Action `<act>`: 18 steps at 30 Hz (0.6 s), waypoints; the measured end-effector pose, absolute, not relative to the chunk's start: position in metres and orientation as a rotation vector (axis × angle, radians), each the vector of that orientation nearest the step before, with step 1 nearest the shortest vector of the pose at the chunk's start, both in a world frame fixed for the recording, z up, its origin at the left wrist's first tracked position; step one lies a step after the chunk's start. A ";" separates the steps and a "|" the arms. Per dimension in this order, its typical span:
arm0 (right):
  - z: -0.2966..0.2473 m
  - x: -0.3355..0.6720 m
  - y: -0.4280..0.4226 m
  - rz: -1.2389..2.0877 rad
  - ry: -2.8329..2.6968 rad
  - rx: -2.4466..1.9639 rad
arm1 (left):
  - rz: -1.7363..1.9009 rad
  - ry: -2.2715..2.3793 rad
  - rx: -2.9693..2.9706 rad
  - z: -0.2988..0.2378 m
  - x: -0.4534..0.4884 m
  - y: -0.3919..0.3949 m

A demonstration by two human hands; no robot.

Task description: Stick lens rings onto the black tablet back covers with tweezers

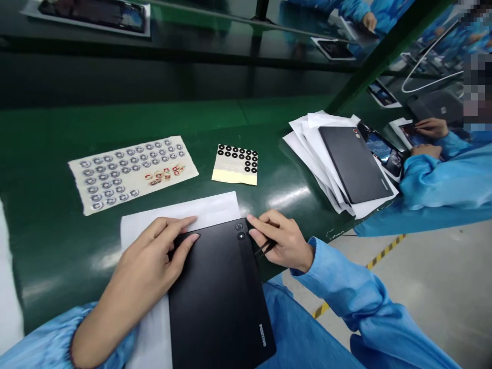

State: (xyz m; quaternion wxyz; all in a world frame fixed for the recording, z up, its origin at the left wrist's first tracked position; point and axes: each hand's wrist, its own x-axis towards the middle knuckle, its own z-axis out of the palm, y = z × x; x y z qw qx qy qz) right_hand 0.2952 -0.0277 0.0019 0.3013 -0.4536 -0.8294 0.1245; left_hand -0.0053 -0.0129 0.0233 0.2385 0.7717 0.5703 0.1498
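Observation:
A black tablet [219, 292] lies back side up on a white sheet [180, 215] at the near edge of the green table [57, 241]. Its two small camera lenses [240, 230] sit at the far right corner. My left hand [154, 256] rests flat on the tablet's far left corner, fingers stretched out. My right hand [279, 238] touches the tablet's right edge beside the lenses and is closed on black tweezers [264, 248].
A sheet of round grey stickers [130, 171] lies at the far left, a small yellow card of black rings [236, 164] beyond the tablet. At the right, another tablet [355, 164] lies on stacked white sheets; a co-worker's blue sleeves [442, 179] are there.

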 end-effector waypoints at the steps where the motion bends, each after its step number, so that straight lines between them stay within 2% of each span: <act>1: 0.003 0.293 -0.031 0.293 -2.266 -1.187 | 0.425 1.560 2.121 0.023 -0.004 -0.014; 5: 0.010 0.284 -0.030 0.152 -2.555 -1.124 | 0.423 1.562 2.119 0.026 0.000 -0.014; 9: 0.010 0.281 -0.021 0.112 -2.574 -1.094 | 0.404 1.567 2.112 0.030 -0.004 -0.011; 15: 0.013 0.290 -0.025 0.624 -1.981 -1.256 | 0.354 1.890 2.285 0.023 -0.035 0.002; 18: 0.023 0.287 -0.038 0.801 -1.916 -1.430 | 0.328 1.880 2.172 0.016 -0.047 0.006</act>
